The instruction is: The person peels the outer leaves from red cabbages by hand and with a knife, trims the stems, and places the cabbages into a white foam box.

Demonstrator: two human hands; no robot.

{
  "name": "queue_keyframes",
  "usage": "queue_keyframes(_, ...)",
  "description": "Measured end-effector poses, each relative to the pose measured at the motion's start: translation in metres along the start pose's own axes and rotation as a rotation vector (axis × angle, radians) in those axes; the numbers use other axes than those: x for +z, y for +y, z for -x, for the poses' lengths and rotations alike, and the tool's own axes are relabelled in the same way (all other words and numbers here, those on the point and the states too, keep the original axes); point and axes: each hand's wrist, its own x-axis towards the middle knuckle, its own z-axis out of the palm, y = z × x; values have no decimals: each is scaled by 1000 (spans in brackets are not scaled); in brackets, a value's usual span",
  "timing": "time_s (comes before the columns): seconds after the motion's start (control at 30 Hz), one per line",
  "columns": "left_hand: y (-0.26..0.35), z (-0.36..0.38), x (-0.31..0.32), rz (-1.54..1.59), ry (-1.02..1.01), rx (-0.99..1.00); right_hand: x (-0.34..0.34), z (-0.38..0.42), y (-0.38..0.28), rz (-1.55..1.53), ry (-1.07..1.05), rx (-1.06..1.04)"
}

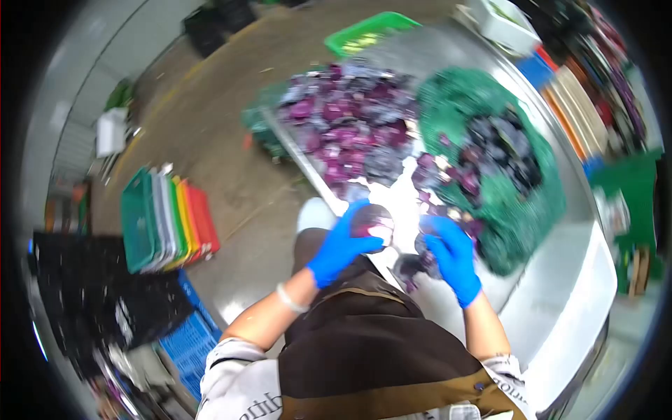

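Observation:
In my blue-gloved left hand [343, 241] is a red cabbage [372, 228], gripped from the side with a pale cut patch showing on it. My right hand [451, 255], also gloved in blue, is a short way to the right of it. Its fingers curl round a dull purple cabbage leaf [423, 244], blurred by motion. Loose dark leaves [408, 267] lie on the metal table [404, 196] between and below the hands. Beyond them spreads a large heap of red cabbage leaves [350, 126].
A green mesh sack [497, 203] with dark cabbages [500, 147] lies open on the table's right. A green crate [371, 31] sits past the far edge. Stacked coloured crates [168, 220] and a blue crate [189, 346] stand on the floor to the left.

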Motion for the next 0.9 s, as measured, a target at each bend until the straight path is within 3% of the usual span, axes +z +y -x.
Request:
queue_keyframes(0.2,-8,-5,16,-192,-70,1,12,8,-29,202,-8,-39)
queue_keyframes(0.37,-23,-6,32,-112,-67,-97,6,16,-42,428,-123,70)
queue_keyframes(0.47,-33,-10,34,-117,-92,-109,10,22,-30,474,-55,72)
queue_keyframes(0.6,-32,-11,46,-102,-57,-172,10,25,-13,355,57,110)
queue_keyframes(0.73,-32,-2,47,-490,-279,63,8,23,33,182,114,257)
queue_keyframes(0.77,-25,3,56,-442,-307,23,7,26,46,100,107,313)
queue_keyframes(0.8,-29,-1,55,-454,-290,89,10,28,41,178,175,213)
queue_keyframes(0.83,-29,-5,53,-468,-280,147,6,29,38,129,186,286)
queue_keyframes(0.9,-17,-11,49,-245,-367,5,-16,19,34,41,219,413)
